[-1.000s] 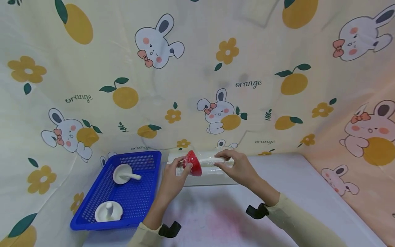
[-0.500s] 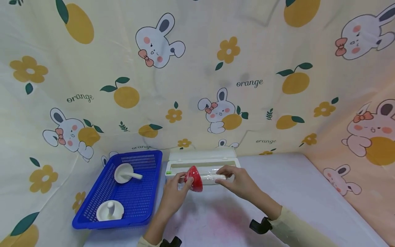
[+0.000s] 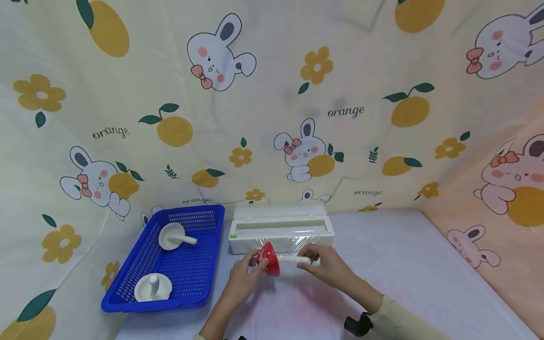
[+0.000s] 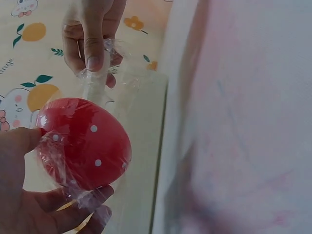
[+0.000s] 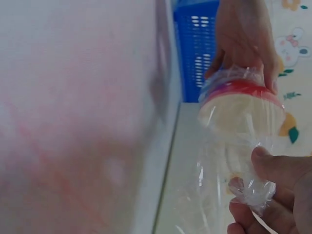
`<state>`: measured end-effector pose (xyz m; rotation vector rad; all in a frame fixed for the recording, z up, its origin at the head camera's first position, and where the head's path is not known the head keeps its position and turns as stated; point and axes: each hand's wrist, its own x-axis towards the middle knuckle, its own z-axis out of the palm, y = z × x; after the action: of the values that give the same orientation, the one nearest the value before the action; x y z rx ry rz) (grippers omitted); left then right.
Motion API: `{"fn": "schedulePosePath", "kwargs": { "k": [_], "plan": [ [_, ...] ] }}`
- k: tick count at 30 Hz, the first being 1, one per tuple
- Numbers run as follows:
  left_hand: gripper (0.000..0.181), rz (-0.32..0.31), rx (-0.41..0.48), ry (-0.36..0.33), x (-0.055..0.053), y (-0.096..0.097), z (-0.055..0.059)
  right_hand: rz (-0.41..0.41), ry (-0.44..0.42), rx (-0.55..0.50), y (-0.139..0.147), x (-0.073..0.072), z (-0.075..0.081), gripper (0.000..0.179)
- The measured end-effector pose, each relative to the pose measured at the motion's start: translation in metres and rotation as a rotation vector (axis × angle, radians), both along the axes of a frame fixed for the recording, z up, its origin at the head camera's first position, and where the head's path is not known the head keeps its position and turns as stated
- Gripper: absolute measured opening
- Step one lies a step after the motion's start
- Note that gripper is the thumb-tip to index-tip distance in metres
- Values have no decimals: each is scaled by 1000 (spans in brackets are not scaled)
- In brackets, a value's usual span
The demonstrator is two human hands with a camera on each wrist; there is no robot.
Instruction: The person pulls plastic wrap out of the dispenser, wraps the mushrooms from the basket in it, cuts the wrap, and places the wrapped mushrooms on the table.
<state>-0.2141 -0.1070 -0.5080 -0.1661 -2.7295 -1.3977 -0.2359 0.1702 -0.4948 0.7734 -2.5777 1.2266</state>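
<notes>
Red-capped mushroom (image 3: 269, 259), lying sideways between the two hands just in front of a white box (image 3: 238, 244), its cap toward the left hand (image 3: 244, 278) and its pale stem, covered in clear film (image 5: 253, 192), toward the right hand (image 3: 327, 265). The left thumb and fingers, parted by the cap's width, grip its rim through the film, while the right thumb and fingertips pinch the film-covered stem end. A blue basket (image 3: 148, 307) bounds the space at left; the white tabletop (image 3: 382, 255) extends rightward and toward the person.
</notes>
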Motion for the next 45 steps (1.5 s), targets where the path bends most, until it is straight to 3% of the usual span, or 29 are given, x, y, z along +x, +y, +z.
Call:
{"fn": "schedulePosePath", "kwargs": {
  "k": [5,11,16,22,26,31,45],
  "plan": [
    [62,-37,3,8,-5,0,-8,-18,-21,28,-1,-5,-14,17],
    [63,-32,-10,7,-12,1,-20,-47,-32,84,-5,-15,-26,17],
    [62,-35,-23,61,-18,1,-27,-54,-23,126,-7,-23,-33,19],
    [61,-33,-63,86,-23,3,-32,-80,-130,163,-13,-31,-36,19],
    [61,-28,-82,104,-25,5,-34,-116,-153,219,-17,-35,-36,19],
    [62,-9,-89,130,-28,9,-35,-130,-112,260,-18,-38,-36,20],
    [69,12,-80,114,-21,16,-32,-177,-144,256,-14,-33,-38,22]
  ]
}}
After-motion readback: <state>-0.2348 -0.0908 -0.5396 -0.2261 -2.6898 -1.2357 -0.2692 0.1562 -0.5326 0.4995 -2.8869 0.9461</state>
